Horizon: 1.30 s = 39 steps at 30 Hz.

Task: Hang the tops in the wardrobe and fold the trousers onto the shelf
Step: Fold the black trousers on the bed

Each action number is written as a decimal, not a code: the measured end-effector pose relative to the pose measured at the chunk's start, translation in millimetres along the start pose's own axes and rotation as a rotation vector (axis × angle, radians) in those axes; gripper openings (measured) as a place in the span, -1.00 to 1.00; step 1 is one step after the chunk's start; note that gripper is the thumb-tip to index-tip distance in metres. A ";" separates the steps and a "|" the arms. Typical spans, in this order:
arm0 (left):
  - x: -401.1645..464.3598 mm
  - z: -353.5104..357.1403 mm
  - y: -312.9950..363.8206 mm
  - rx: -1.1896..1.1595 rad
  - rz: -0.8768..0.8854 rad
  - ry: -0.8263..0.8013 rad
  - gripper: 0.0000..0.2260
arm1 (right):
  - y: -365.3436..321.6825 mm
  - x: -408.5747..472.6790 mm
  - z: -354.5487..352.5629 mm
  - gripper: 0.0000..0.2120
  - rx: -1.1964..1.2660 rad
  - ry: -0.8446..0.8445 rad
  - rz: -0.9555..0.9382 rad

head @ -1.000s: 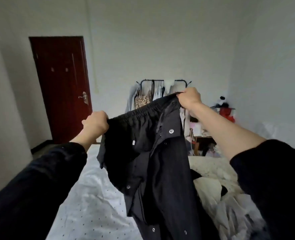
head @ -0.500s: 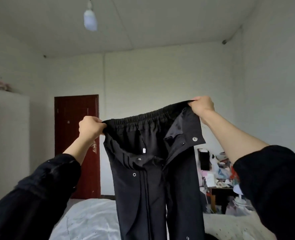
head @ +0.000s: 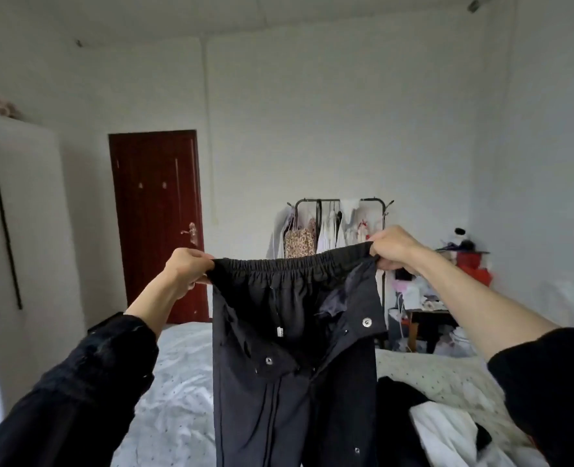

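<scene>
Between both hands [head: 188, 269]: blk trousers [head: 292, 348]

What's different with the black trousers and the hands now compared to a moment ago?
The black trousers are now pulled out flatter, with the waistband stretched nearly level, where a moment ago the right side sat higher. The view has tipped down from the ceiling, so the clothes rack shows again. Nothing was let go: the left hand and right hand grip the waistband ends as before, over the bed.
</scene>
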<state>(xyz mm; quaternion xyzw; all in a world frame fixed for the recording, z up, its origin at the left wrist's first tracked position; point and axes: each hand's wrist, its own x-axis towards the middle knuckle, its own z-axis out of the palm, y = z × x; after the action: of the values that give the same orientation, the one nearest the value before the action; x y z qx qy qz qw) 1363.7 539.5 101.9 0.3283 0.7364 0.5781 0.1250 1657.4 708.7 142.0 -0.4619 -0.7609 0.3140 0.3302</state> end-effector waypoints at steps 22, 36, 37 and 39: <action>-70.9 44.6 -126.2 0.341 0.256 -0.334 -0.56 | 65.3 -26.8 49.7 -0.74 0.365 -0.347 0.194; -53.2 51.1 -97.8 0.372 0.110 -0.044 -0.86 | 76.7 -26.8 37.6 -0.91 0.023 -0.322 -0.053; -50.6 46.2 -91.2 0.281 0.099 -0.070 -0.86 | 74.3 -27.7 33.5 -0.85 0.059 -0.351 -0.053; -51.4 35.7 -76.5 0.013 0.078 -0.147 -0.83 | 68.2 -29.2 25.2 -0.75 0.194 -0.378 -0.078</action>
<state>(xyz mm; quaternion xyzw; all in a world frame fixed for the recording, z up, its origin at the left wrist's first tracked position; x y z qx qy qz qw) 1396.6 525.8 9.8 0.3992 0.7155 0.5522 0.1541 1681.6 703.3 67.7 -0.3310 -0.7928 0.4539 0.2364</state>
